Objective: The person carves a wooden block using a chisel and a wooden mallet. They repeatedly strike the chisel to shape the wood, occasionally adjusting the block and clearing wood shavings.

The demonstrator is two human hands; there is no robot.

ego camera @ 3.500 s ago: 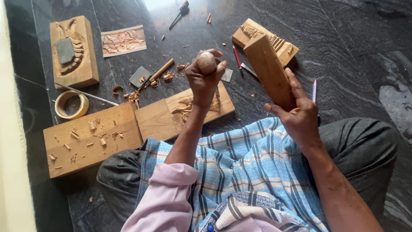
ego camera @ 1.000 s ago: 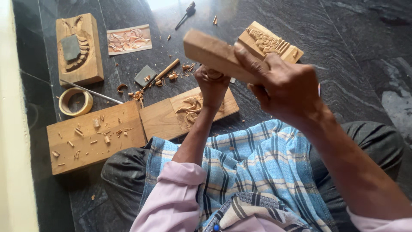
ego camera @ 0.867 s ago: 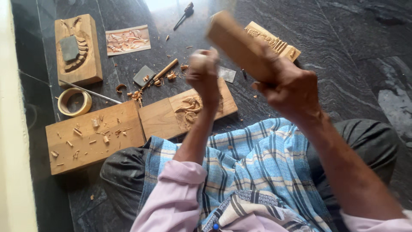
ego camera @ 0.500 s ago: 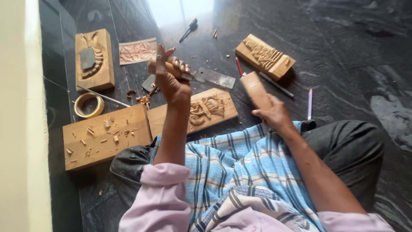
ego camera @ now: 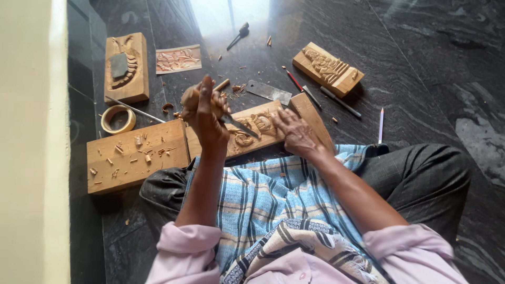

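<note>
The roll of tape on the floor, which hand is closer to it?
Left. The left hand, gripping a chisel, is just right of the tape roll; the right hand lies farther right.

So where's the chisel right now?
In the head view the chisel is in the left hand, left of centre, its blade angled down onto the carved wooden panel. The right hand rests on a wooden block just beside it.

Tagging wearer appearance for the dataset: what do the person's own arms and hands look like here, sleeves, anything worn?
Both hands, left hand and right hand, are bare: no gloves. I see no rings or watch on them. Both forearms are uncovered. Pale pink sleeves are pushed up and bunched near the elbows on both sides, the cloth plain with no visible pattern. No bandage or tape shows on the fingers.
</note>
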